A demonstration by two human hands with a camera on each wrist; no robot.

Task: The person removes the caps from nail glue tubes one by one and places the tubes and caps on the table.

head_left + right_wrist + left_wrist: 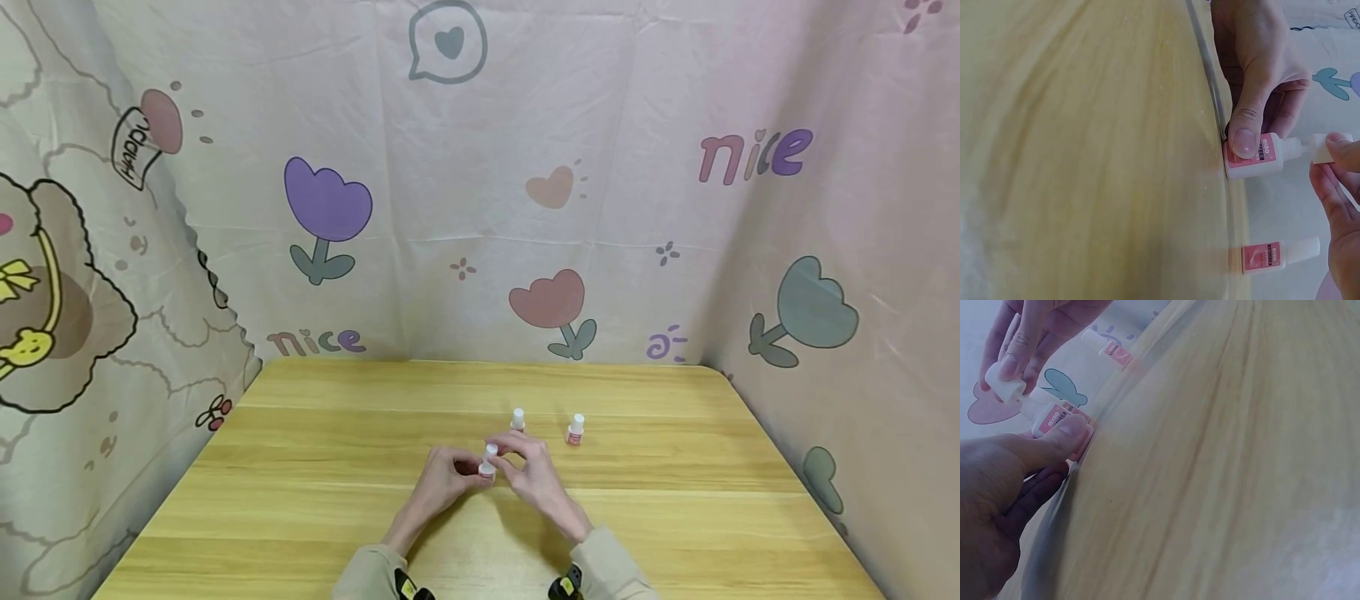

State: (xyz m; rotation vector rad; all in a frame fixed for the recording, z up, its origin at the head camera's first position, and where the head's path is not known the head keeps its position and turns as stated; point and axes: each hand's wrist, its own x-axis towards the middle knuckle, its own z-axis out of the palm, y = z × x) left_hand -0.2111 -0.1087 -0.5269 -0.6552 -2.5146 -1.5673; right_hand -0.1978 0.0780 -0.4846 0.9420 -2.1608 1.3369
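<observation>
A small white bottle with a pink label [1272, 156] stands upright on the table, its narrow neck exposed. My left hand [444, 479] grips its lower body, thumb across the label. Just above the neck, my right hand [534, 473] pinches the white cap [1322, 149] between thumb and fingers. The left wrist view shows a gap between the cap [1005, 382] and the bottle's shoulder, with a thin piece in it; whether that belongs to cap or neck is unclear.
Two similar capped bottles stand farther back: one [517, 418] partly hidden behind my right hand, the other [575, 432] to its right. The wooden table [315, 442] meets a printed cloth [450, 308] at its back and sides.
</observation>
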